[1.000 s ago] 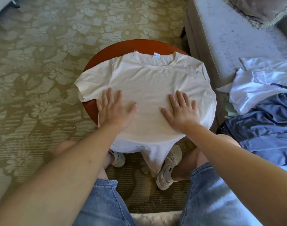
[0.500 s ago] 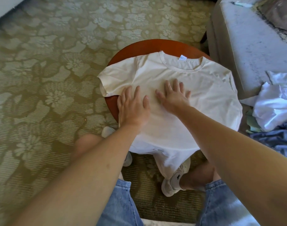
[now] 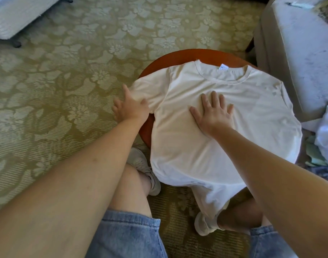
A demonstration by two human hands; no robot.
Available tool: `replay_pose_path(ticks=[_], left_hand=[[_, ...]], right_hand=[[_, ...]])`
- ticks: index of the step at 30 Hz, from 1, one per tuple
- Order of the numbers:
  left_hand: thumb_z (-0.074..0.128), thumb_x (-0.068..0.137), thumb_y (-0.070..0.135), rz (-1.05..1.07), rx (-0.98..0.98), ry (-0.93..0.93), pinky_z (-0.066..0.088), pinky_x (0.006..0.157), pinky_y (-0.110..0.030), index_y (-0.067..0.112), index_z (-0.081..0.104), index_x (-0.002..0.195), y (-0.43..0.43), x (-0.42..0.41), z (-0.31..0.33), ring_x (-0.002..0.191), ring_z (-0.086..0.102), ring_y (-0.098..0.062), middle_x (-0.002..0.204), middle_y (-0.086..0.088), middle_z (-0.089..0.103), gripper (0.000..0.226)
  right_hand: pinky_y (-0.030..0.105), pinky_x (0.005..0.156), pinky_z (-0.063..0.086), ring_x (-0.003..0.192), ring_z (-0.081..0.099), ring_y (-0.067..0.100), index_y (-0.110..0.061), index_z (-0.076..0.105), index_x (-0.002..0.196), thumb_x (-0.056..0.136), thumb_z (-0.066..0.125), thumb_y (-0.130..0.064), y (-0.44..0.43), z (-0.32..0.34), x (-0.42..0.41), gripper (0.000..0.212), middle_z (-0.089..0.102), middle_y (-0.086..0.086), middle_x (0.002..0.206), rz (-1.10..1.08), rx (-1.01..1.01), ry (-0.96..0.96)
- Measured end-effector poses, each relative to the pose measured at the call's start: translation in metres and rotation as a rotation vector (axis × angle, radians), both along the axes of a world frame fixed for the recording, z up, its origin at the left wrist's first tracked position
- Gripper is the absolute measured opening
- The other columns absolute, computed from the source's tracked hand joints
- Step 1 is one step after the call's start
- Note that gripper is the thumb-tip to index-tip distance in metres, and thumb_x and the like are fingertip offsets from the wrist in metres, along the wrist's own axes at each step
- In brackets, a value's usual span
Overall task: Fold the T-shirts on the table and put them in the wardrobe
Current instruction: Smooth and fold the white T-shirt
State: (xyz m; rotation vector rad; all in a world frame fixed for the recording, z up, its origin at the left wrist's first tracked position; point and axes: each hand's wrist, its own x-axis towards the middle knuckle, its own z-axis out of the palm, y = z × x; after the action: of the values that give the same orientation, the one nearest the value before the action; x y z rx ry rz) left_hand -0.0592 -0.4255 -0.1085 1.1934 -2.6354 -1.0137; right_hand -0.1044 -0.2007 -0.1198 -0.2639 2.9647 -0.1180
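Note:
A cream T-shirt (image 3: 239, 131) lies face up and spread flat on a round red-brown table (image 3: 196, 54), collar at the far side. Its hem hangs over the near edge between my knees. My left hand (image 3: 129, 108) is at the shirt's left sleeve off the table's left edge and pinches the sleeve, thumb on top. My right hand (image 3: 213, 114) rests flat on the chest of the shirt with its fingers spread.
A grey sofa (image 3: 299, 53) stands close on the right of the table. A pile of white, green and blue clothes (image 3: 327, 135) lies at the right edge. Patterned carpet (image 3: 66, 90) covers the floor on the left; pale furniture (image 3: 19, 13) is far left.
My left hand slid off the shirt's body leftward to the sleeve and took hold of it. My right hand stayed flat on the chest. The view swung left.

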Motion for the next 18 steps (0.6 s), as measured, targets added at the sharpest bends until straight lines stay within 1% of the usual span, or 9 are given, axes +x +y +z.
replay_pose_path(ticks=[1,3,5,6,8,11,13,15,18], left_hand=[[0.056,0.092,0.047,-0.011,0.104,0.002,0.028,0.114,-0.048,0.033,0.002,0.155,-0.005,-0.002,-0.003,0.142,0.027,-0.034,0.156,-0.014,0.025,0.085],[0.057,0.094,0.042,-0.063,0.264,0.069,0.031,0.114,-0.043,0.031,-0.005,0.155,-0.013,-0.004,-0.008,0.143,0.028,-0.031,0.159,-0.01,0.023,0.088],[0.058,0.095,0.037,-0.137,0.332,0.129,0.029,0.116,-0.039,0.032,-0.006,0.155,-0.015,-0.004,-0.008,0.146,0.024,-0.027,0.162,-0.004,0.018,0.087],[0.057,0.096,0.034,-0.179,0.333,0.148,0.027,0.115,-0.037,0.032,-0.004,0.155,-0.016,-0.003,-0.007,0.146,0.022,-0.025,0.162,-0.001,0.016,0.085],[0.056,0.098,0.029,-0.246,0.297,0.163,0.025,0.114,-0.034,0.033,0.0,0.155,-0.017,-0.004,-0.007,0.147,0.021,-0.023,0.162,-0.001,0.016,0.08],[0.055,0.098,0.03,-0.273,0.186,0.131,0.023,0.116,-0.038,0.032,0.008,0.156,-0.022,-0.006,-0.007,0.146,0.021,-0.027,0.161,-0.007,0.015,0.074],[0.055,0.097,0.029,-0.286,0.1,0.093,0.023,0.118,-0.039,0.025,0.012,0.156,-0.023,-0.01,-0.005,0.147,0.018,-0.028,0.162,-0.008,0.011,0.073],[0.054,0.098,0.024,-0.277,0.046,0.074,0.021,0.12,-0.039,0.015,0.01,0.157,-0.023,-0.012,0.0,0.148,0.015,-0.027,0.163,-0.007,0.008,0.074],[0.052,0.097,0.02,-0.226,0.026,0.091,0.022,0.118,-0.038,0.012,0.009,0.156,-0.026,-0.017,0.01,0.149,0.013,-0.027,0.163,-0.007,0.007,0.073]], right_hand=[[0.055,0.119,-0.001,0.15,-0.009,0.025,-0.029,0.003,0.155,0.09,0.01,-0.074,0.0,0.0,0.0,0.079,-0.006,0.002,0.164,0.002,0.003,0.001],[0.055,0.119,-0.001,0.15,-0.008,0.025,-0.029,0.004,0.156,0.09,0.01,-0.073,0.0,-0.001,0.0,0.08,-0.006,0.002,0.164,0.003,0.002,0.001],[0.055,0.119,-0.001,0.15,-0.008,0.025,-0.029,0.003,0.156,0.09,0.01,-0.073,0.0,-0.001,0.0,0.079,-0.006,0.002,0.164,0.002,0.002,0.002],[0.055,0.119,-0.001,0.15,-0.008,0.025,-0.029,0.003,0.156,0.09,0.01,-0.073,-0.001,-0.001,0.0,0.079,-0.007,0.002,0.164,0.002,0.004,0.003],[0.055,0.119,-0.001,0.15,-0.008,0.025,-0.029,0.003,0.156,0.09,0.01,-0.073,-0.001,0.0,0.0,0.079,-0.007,0.002,0.164,0.001,0.009,0.002],[0.055,0.119,-0.001,0.15,-0.008,0.025,-0.029,0.003,0.156,0.09,0.011,-0.073,-0.002,0.001,0.0,0.079,-0.007,0.002,0.164,0.0,0.013,-0.005],[0.055,0.119,-0.001,0.15,-0.009,0.026,-0.029,0.001,0.156,0.09,0.01,-0.072,-0.002,0.001,0.0,0.079,-0.009,0.002,0.163,0.005,0.02,-0.013],[0.055,0.119,-0.002,0.15,-0.011,0.026,-0.029,0.0,0.156,0.09,0.01,-0.073,-0.003,0.001,0.0,0.079,-0.01,0.003,0.163,0.009,0.03,-0.024],[0.055,0.119,-0.002,0.149,-0.013,0.027,-0.028,-0.003,0.155,0.09,0.009,-0.073,-0.005,0.002,-0.003,0.08,-0.012,0.005,0.163,0.023,0.047,-0.042]])
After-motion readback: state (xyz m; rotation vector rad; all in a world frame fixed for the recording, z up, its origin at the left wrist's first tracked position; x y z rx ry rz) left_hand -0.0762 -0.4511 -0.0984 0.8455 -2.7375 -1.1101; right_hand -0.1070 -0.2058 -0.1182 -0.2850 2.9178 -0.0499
